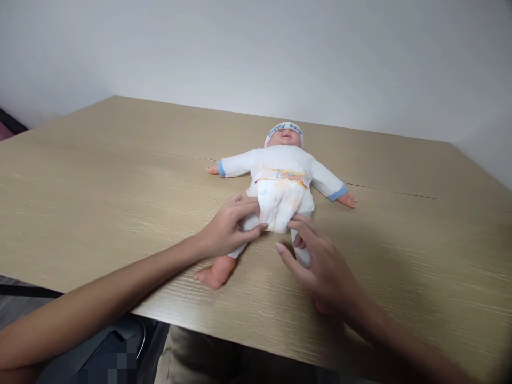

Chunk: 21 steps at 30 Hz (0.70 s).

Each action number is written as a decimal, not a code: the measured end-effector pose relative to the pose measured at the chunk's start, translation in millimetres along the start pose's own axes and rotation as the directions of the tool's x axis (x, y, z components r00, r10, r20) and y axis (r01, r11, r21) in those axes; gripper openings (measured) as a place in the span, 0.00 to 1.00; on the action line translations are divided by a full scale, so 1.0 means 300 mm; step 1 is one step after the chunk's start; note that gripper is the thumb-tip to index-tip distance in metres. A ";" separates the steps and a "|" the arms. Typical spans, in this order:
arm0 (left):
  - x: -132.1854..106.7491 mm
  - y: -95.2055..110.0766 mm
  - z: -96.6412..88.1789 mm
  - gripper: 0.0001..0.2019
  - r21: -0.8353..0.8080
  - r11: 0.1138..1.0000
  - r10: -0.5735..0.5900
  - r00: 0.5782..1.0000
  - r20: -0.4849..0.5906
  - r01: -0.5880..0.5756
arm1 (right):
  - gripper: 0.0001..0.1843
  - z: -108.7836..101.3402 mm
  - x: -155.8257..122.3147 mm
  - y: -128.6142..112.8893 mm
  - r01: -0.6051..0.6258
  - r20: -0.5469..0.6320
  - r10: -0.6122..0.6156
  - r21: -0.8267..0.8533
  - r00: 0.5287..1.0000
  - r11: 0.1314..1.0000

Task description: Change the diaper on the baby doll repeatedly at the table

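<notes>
On its back on the table lies a baby doll [282,157] in white clothes with blue cuffs and a cap reading "Happy Baby". A white diaper [278,200] with a printed orange waistband is wrapped around its hips, over the clothes. My left hand [234,224] is at the diaper's left leg edge, thumb and fingers closed on it near the crotch. At the opposite leg edge, my right hand [320,261] touches the diaper with its index fingertip, the thumb held apart. This hand hides most of the doll's leg on that side.
The wooden table [132,176] has a thin seam running across behind the doll. A pale wall [256,58] rises beyond its back edge. Below the front edge are a dark chair seat [104,346] and my trousered leg [192,357].
</notes>
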<state>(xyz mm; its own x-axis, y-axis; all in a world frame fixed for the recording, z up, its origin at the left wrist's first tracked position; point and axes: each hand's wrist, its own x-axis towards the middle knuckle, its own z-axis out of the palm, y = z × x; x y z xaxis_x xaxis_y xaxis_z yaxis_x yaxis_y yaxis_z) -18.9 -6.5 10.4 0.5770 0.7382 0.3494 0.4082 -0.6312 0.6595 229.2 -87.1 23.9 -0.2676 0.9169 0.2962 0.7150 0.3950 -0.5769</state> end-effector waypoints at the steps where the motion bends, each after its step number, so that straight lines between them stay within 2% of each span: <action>1: 0.001 0.000 0.002 0.14 -0.005 1.000 -0.006 1.000 0.004 0.006 | 0.11 0.001 0.000 0.001 0.001 -0.003 -0.001 -0.009 1.000 1.000; 6: -0.007 -0.005 0.020 0.11 -0.117 0.989 -0.103 0.992 -0.075 0.093 | 0.14 0.006 0.000 0.001 -0.069 0.019 0.070 -0.020 0.997 0.997; 12: -0.015 -0.029 0.047 0.21 -0.394 0.906 -0.236 0.956 -0.174 0.152 | 0.20 0.003 0.008 0.007 -0.232 -0.063 0.242 0.127 0.968 0.964; 16: -0.014 -0.028 0.050 0.26 -0.518 0.830 -0.326 0.933 -0.153 0.205 | 0.18 -0.017 0.026 0.024 -0.262 -0.111 0.285 0.183 0.952 0.948; 21: -0.025 -0.026 0.050 0.30 -0.626 0.722 -0.420 0.906 -0.058 0.294 | 0.19 -0.045 0.042 0.035 -0.316 -0.079 0.339 0.219 0.937 0.923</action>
<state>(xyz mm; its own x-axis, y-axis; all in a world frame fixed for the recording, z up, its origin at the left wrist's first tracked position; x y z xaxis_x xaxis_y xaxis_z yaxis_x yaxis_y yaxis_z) -15.9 -10.6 -7.4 0.3101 0.9474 0.0786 0.0215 -0.0897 0.9957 242.0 -72.2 32.0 0.0426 0.9890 0.1418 0.6031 0.0877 -0.7928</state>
